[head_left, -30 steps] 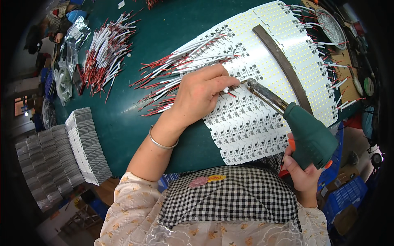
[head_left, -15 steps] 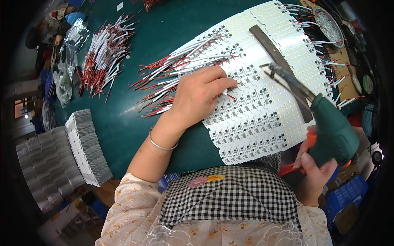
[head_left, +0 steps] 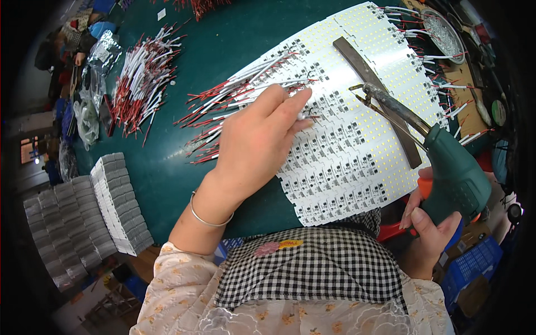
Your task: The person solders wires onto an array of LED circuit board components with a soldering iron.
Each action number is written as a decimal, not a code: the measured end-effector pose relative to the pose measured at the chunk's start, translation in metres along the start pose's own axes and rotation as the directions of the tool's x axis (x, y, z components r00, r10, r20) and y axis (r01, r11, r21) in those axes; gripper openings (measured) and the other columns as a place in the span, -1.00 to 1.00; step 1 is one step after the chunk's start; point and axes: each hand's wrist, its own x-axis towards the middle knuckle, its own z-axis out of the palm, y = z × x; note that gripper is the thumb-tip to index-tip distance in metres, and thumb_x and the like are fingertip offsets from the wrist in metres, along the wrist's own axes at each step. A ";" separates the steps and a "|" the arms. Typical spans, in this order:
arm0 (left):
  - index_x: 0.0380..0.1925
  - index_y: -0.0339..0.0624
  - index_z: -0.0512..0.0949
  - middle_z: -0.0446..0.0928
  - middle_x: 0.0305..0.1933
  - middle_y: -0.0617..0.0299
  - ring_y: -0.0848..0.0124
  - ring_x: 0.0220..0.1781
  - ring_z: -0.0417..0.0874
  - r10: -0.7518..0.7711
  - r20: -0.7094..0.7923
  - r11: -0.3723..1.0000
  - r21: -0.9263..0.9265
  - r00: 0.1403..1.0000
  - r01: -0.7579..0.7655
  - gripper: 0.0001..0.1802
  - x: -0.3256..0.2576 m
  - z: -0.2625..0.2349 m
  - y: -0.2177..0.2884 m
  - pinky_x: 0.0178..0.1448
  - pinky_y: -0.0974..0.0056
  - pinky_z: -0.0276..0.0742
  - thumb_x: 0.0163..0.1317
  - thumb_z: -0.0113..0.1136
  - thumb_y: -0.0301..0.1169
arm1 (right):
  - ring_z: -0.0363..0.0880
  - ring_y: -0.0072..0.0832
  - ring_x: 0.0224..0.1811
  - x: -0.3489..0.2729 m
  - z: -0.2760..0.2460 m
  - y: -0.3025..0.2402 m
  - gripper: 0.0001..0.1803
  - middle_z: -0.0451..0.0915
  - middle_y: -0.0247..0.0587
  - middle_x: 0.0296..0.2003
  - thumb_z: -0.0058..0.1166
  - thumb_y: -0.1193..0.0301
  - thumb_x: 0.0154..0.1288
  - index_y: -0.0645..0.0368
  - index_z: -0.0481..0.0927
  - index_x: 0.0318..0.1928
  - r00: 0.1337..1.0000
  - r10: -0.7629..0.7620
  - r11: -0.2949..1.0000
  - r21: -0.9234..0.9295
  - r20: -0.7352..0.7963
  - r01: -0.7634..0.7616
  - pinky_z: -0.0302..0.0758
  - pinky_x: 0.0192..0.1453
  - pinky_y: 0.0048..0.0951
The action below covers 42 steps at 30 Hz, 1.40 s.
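Over a sheet of white circuit boards (head_left: 340, 167) with yellow LEDs and black parts, my left hand (head_left: 257, 137) is closed, finger and thumb pinched together. A short wire (head_left: 314, 117) with a red end shows at the fingertips, the rest of it hidden by the hand. My right hand (head_left: 427, 229) is wrapped round the handle of a green soldering gun (head_left: 455, 167) with an orange trigger. Its dark, forked tip (head_left: 365, 92) hovers over the boards. White and red wires (head_left: 245, 81) lie across the boards' left edge, beside my left hand.
A dark flat bar (head_left: 352, 56) lies across the boards. Loose red and white wires (head_left: 145, 78) are piled on the green table (head_left: 167, 184) at the far left. Stacked boards (head_left: 120, 204) stand at the near left. A round dish (head_left: 444, 33) sits at the far right.
My left hand has shifted slightly away from me and to the left, with the wire at its fingertips. The right hand and soldering gun have barely moved.
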 end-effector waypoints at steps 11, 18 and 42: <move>-0.09 -0.15 0.65 0.52 -0.39 0.19 0.38 -0.46 0.59 0.028 -0.082 0.998 -0.055 0.996 -0.033 -0.57 0.002 0.036 -0.013 -0.38 0.35 0.51 0.00 0.22 -0.73 | 0.45 -0.53 -0.64 -0.004 -0.005 0.009 -0.33 0.48 0.14 -0.14 0.25 0.45 0.07 0.60 0.27 0.11 1.000 0.024 0.998 0.056 0.010 -0.025 0.47 -0.64 -0.58; -0.25 -0.15 0.69 0.54 -0.50 0.20 0.36 -0.52 0.59 0.025 -0.168 0.998 -0.047 0.985 -0.033 -0.65 0.002 0.036 -0.011 -0.45 0.35 0.48 -0.06 0.23 -0.74 | 0.47 -0.53 -0.61 -0.002 -0.002 0.008 -0.33 0.46 0.15 -0.07 0.24 0.48 0.07 0.62 0.27 0.12 0.999 0.037 0.998 0.058 0.021 -0.038 0.49 -0.64 -0.59; -0.30 -0.15 0.69 0.49 -0.51 0.21 0.37 -0.56 0.53 0.100 -0.170 0.993 -0.038 0.980 -0.108 -0.58 -0.001 0.043 -0.018 -0.51 0.34 0.44 -0.19 0.16 -0.78 | 0.51 -0.46 -0.40 0.001 -0.003 0.011 -0.35 0.47 0.17 0.07 0.19 0.66 0.07 0.50 0.29 0.20 0.981 0.105 0.987 0.102 0.161 -0.122 0.47 -0.42 -0.53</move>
